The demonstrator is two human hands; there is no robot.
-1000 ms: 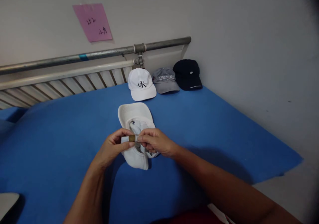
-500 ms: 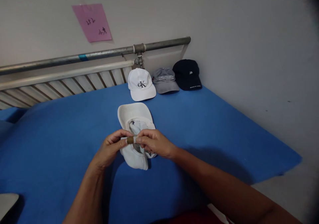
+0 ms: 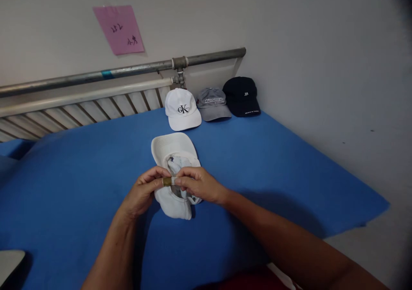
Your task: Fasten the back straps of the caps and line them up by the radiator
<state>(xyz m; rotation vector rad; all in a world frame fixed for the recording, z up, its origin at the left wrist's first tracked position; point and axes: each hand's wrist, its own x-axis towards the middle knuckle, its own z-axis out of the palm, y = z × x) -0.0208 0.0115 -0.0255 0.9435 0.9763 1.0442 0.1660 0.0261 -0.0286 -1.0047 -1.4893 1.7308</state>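
Note:
A white cap point(image 3: 175, 208) lies upside down on the blue surface, its brim pointing away from me and its inside showing. Across its opening runs the white back strap with a brass-coloured buckle point(image 3: 167, 181). My left hand point(image 3: 146, 191) is closed, thumb and fingers pinching the strap at the buckle's left side. My right hand point(image 3: 198, 184) is closed too, pinching the strap just right of the buckle. The fingers hide the strap's ends.
Beyond stand a white cap with black letters point(image 3: 183, 109), a grey cap point(image 3: 212, 104) and a black cap point(image 3: 241, 97), side by side on the blue-covered surface point(image 3: 96, 174). A radiator point(image 3: 80, 111) and metal pipe point(image 3: 135, 71) line the wall, below a pink note point(image 3: 120, 30).
Both hands keep their pinch on the strap. The cap and buckle have shifted only very slightly to the left.

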